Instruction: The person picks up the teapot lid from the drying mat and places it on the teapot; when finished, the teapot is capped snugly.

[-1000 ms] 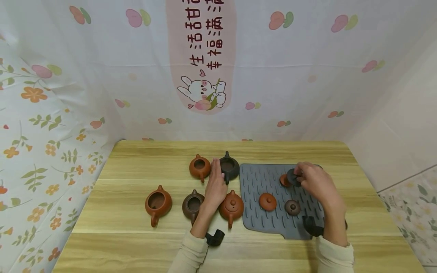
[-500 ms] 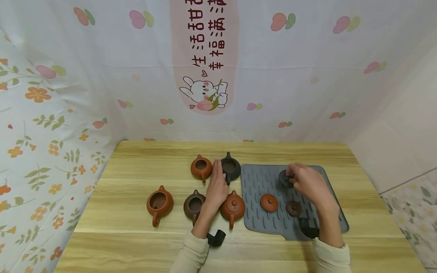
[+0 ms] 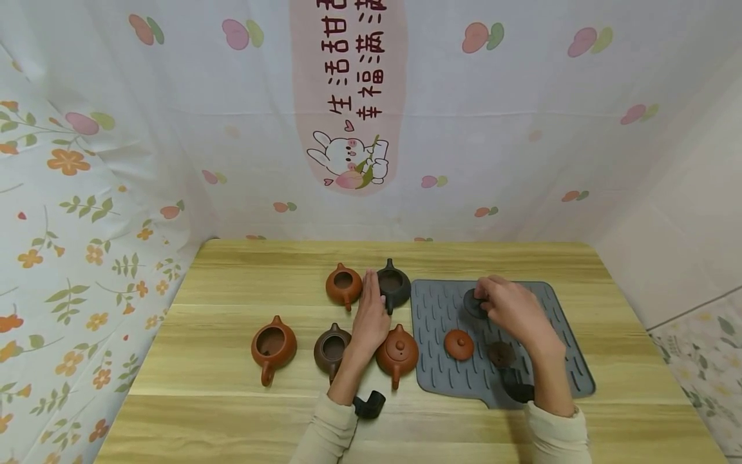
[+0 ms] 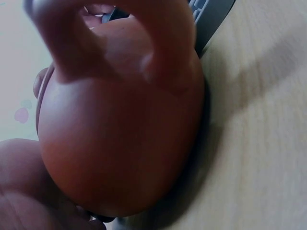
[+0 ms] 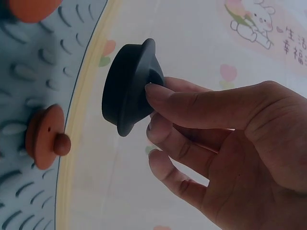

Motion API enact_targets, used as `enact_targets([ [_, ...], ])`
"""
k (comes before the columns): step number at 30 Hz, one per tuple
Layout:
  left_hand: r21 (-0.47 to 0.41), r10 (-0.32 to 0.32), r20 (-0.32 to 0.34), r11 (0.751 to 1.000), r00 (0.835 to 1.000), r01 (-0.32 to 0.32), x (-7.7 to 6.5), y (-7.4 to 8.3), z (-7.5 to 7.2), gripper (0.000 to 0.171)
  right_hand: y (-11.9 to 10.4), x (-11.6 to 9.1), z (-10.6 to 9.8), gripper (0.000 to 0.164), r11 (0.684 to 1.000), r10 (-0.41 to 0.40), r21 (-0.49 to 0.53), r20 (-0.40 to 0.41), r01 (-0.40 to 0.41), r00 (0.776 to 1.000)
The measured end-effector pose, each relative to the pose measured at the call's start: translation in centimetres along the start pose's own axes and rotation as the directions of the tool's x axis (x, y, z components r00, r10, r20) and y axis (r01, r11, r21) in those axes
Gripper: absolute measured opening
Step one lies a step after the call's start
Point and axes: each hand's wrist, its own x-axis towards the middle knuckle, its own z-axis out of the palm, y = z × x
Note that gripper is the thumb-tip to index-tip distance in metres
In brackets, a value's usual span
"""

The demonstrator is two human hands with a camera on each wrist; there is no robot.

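Fingers (image 5: 184,146) of my right hand (image 3: 516,312) are curled at the tips, with thumb and forefinger pinching the knob of a round black clay lid (image 5: 127,88) while the other fingers bend loosely below, short of its rim. I hold that lid above the far part of a grey ridged mat (image 3: 431,309), its knob toward my fingertips. Near it on the mat are a round orange clay lid (image 3: 458,345) and a dark brown clay lid (image 3: 500,354); the right wrist view also shows a small orange-brown lid (image 5: 45,136) near the mat's edge. My left hand (image 3: 371,322) lies with its fingers straight and close together, between an orange clay teapot (image 3: 344,298) and a black clay teapot (image 3: 400,296), both uncovered; I cannot tell whether the fingers touch either one. Near my left wrist sits a lidded orange-brown clay teapot (image 3: 397,367), with an uncovered dark brown clay teapot (image 3: 323,358) on its other side. All four teapots stand on a wooden table (image 3: 232,274).
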Motion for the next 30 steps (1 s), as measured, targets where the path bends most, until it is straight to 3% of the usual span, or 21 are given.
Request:
enact_targets([
  [7, -0.016, -0.002, 0.001, 1.000, 1.000, 0.002, -0.4, 1.7, -0.9, 0.061, -0.9, 0.7, 0.0, 0.016, 0.998, -0.062, -0.007, -0.008, 0.062, 0.998],
  [18, 0.003, -0.008, 0.004, 1.000, 1.000, 0.008, -0.1, 0.3, 0.0, 0.062, -2.0, 1.5, 0.1, 0.019, 0.996, -0.090, -0.019, 0.006, 0.090, 0.996],
  [27, -0.027, 0.015, -0.007, 1.000, 1.000, -0.015, -0.1, 0.3, -0.1, 0.061, -2.9, 2.1, 0.1, 0.019, 0.994, -0.108, -0.019, 0.024, 0.109, 0.994],
  [30, 0.002, 0.005, 0.000, 1.000, 1.000, -0.005, -0.1, 0.1, 0.0, 0.061, -3.1, 2.2, 0.1, 0.019, 0.993, -0.114, -0.020, 0.033, 0.115, 0.993],
])
